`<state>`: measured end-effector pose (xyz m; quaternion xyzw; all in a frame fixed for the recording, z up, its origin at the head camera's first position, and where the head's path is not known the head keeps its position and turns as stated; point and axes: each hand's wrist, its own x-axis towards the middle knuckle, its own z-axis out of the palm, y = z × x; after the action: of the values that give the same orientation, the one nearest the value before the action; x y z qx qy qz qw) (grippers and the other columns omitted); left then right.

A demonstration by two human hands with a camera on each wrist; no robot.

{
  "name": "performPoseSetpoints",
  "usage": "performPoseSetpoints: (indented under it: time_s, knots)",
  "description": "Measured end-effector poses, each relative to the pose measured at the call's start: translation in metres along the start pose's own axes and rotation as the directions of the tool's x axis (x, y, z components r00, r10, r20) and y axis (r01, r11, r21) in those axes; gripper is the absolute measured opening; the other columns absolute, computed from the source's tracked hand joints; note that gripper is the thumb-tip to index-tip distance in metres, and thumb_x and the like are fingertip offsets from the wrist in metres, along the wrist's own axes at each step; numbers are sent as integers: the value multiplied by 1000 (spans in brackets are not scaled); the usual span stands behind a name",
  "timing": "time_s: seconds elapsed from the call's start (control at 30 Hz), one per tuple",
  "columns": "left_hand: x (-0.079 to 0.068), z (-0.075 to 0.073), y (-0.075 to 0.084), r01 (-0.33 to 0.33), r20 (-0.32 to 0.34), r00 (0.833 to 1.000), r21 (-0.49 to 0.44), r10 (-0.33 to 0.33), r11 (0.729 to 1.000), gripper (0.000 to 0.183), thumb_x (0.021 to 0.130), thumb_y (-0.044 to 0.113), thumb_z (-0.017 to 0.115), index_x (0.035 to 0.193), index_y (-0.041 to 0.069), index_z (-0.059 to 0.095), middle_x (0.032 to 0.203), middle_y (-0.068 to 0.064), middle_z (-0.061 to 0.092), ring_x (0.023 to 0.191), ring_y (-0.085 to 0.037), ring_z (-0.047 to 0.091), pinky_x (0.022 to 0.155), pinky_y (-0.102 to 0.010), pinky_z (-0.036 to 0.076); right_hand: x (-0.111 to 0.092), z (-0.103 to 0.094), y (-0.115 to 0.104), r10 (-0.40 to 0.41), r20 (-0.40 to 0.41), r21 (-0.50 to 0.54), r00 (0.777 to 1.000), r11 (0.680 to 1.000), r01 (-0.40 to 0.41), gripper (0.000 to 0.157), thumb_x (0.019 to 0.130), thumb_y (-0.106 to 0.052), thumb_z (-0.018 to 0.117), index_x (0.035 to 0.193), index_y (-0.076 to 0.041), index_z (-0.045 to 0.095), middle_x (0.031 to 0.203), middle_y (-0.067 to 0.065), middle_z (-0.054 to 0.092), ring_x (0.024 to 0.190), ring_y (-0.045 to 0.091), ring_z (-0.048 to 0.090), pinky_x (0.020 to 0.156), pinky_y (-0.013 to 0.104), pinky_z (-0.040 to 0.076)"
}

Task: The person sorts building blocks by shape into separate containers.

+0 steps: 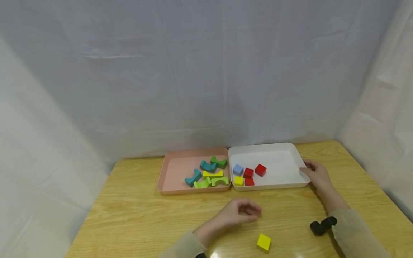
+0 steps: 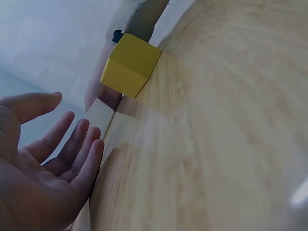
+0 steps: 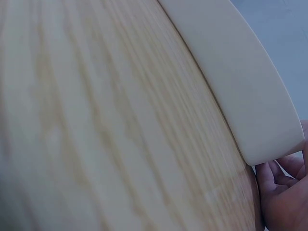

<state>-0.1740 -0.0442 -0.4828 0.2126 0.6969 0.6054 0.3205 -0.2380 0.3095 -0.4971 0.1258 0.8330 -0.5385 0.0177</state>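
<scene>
My right hand (image 1: 317, 176) grips the right end of a white tray (image 1: 284, 163), its thumb over the rim and its fingers outside the wall. In the right wrist view those fingers (image 3: 286, 178) curl at the tray's corner. Inside, on the left, lie a light blue cube (image 1: 238, 170), a yellow cube (image 1: 238, 181) and three red cubes (image 1: 260, 170). My left hand (image 1: 237, 214) holds nothing, fingers loosely bent, above the table in front of the trays. Another yellow cube (image 1: 264, 242) sits on the table nearer me; the left wrist view shows it large, beyond the fingertips.
Against the white tray's left side stands a pink tray (image 1: 174, 166) with several arch-shaped blocks in teal, green and yellow, such as a teal one (image 1: 193, 177). Both are on a wooden table (image 1: 129, 215), close to a hanging white sheet (image 1: 193, 71) at the back.
</scene>
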Motion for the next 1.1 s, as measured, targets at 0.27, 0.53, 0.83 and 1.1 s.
performPoseSetpoints:
  time_s: [0.27,0.53,0.83,1.1]
  knots:
    - [-7,2,-2,-12,106,994,0,12,1000,33,99,-2,70,131,1,70,131,-22,73,101,-4,71,94,-19,60,0,-1,1,-12,6,3,1000,1000,12,64,110,-22,56,159,13,34,159,35,40,103,-3,45,77,1,42]
    - [-11,6,-2,-23,175,984,11,21,1000,35,98,-3,69,133,0,69,133,-24,71,102,-2,70,94,-16,59,0,-1,2,-18,10,14,1000,1000,18,64,110,-21,55,158,14,34,158,35,40,99,-6,44,77,2,43]
    - [-13,8,-3,-27,214,977,36,19,999,36,98,-2,70,133,-4,67,136,-25,70,103,4,68,98,-15,55,0,0,2,-31,3,13,1000,999,31,62,109,-20,56,157,15,35,156,35,42,96,-9,44,77,2,43]
    - [-14,9,-6,-41,228,973,92,19,995,37,96,-1,74,132,0,69,135,-22,71,104,6,66,99,-12,53,1,0,2,-22,-6,1,1000,1000,22,63,109,-20,56,157,14,35,157,35,43,104,1,46,77,1,41]
